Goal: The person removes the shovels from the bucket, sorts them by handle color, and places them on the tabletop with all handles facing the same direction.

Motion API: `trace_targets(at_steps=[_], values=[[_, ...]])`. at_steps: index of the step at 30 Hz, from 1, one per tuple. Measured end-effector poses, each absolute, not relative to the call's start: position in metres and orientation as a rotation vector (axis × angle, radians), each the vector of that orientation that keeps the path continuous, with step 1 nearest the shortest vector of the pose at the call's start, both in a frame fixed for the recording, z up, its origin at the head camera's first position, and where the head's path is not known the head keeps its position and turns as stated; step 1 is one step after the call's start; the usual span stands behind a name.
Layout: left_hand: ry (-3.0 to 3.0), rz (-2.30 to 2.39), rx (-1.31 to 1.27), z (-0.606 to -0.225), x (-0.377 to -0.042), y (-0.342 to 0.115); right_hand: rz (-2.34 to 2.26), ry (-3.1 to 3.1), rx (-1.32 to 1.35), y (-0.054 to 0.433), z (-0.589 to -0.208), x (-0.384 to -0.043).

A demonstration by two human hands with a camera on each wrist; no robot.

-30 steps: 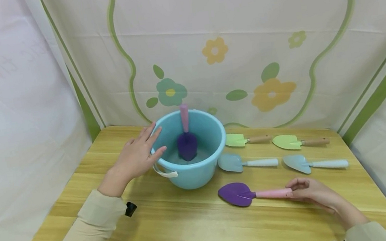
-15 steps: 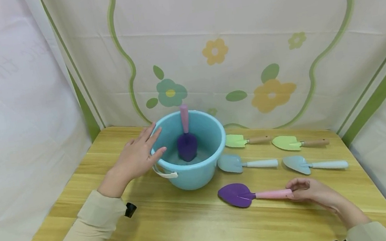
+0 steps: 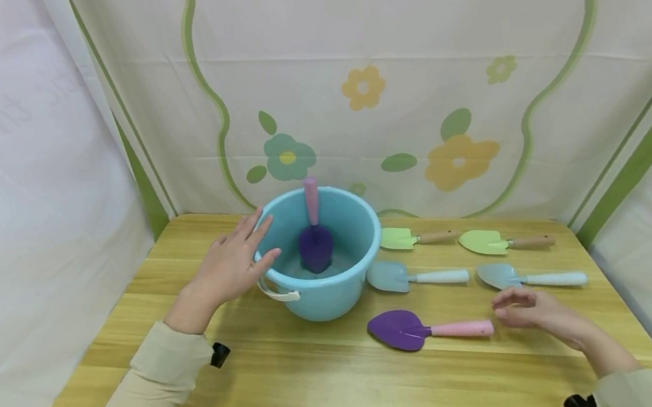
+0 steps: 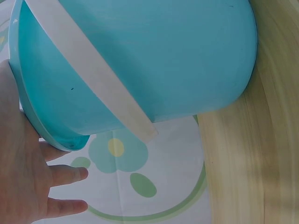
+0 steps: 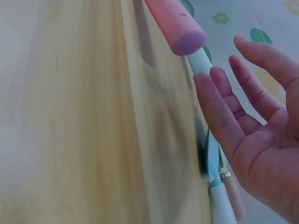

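Note:
My left hand (image 3: 228, 266) rests on the left rim of a light blue bucket (image 3: 328, 301), fingers spread and fairly straight. The left wrist view shows the bucket's wall and its white handle (image 4: 100, 77) hanging down outside. A purple trowel (image 3: 316, 246) with a pink grip leans inside the bucket, grip up. Another purple trowel (image 3: 426, 331) lies on the table, its pink grip pointing right. Just beyond that grip's end is my right hand (image 3: 541, 314), fingers loosely bent and apart from it. The right wrist view shows a gap between fingertips and the pink grip (image 5: 180, 28).
Two light blue trowels (image 3: 392, 276) (image 3: 499, 275) with white grips lie behind the purple one. Farther back are two green trowels (image 3: 398, 238) (image 3: 484, 242) with wooden grips. A printed curtain (image 3: 309, 75) rises behind the wooden table (image 3: 302, 399).
My right hand has let go of the purple trowel's pink grip and moved slightly right and up. The trowel has stayed put. My left hand stays on the bucket rim.

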State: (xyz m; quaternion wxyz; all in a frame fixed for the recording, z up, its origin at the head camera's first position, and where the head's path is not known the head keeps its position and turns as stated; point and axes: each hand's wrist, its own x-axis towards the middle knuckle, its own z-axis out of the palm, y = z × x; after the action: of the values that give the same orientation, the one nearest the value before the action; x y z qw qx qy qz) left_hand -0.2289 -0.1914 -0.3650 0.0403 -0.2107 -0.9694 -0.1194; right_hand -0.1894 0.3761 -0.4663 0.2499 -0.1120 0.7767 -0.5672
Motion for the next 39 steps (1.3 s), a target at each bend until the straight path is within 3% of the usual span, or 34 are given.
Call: trace_targets(at_steps=[12,39], values=[[-2.953,-0.363,-0.651,-0.365,-0.229,-0.192,-1.435,2.421,-0.291,0.373,-0.434,-0.196],[-2.956,-0.354,-0.655,-0.365,-0.228,-0.192,-1.301,2.726,-0.574,0.350,-0.339,-0.231]])
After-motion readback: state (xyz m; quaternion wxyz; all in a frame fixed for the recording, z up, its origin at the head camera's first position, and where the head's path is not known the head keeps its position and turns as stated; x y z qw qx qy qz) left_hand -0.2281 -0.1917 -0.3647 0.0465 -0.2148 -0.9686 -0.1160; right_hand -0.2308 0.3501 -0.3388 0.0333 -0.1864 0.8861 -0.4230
